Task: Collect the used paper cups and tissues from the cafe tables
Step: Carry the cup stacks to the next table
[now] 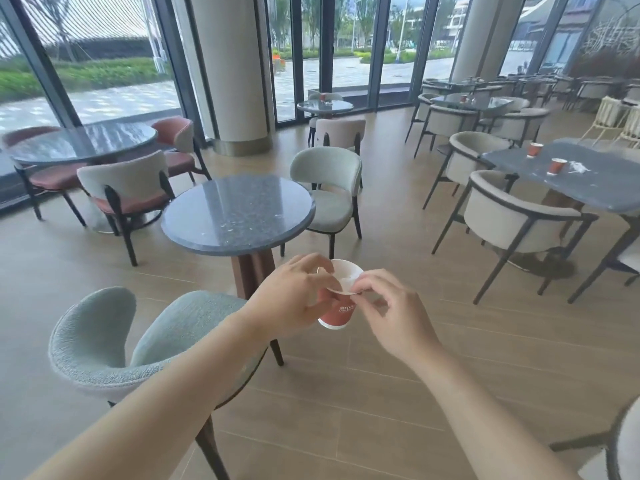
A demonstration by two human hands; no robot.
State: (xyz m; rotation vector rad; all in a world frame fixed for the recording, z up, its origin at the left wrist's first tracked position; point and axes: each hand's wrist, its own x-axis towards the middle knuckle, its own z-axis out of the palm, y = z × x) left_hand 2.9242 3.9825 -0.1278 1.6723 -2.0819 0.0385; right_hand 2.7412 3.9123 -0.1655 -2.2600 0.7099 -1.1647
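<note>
— How far along is it?
— One paper cup is collected. It is held in the air, just this side of the near round table. The left hand wraps its side and the right hand pinches at its rim. White stuff sits inside, likely tissue.
— What's left?
— The right table has a front cup, a back cup and a crumpled tissue. A far cup stands on the window table.
— Anything unclear?
— I can't tell whether the right fingertips pinch tissue or only the rim. The tables beyond are too small to read.
</note>
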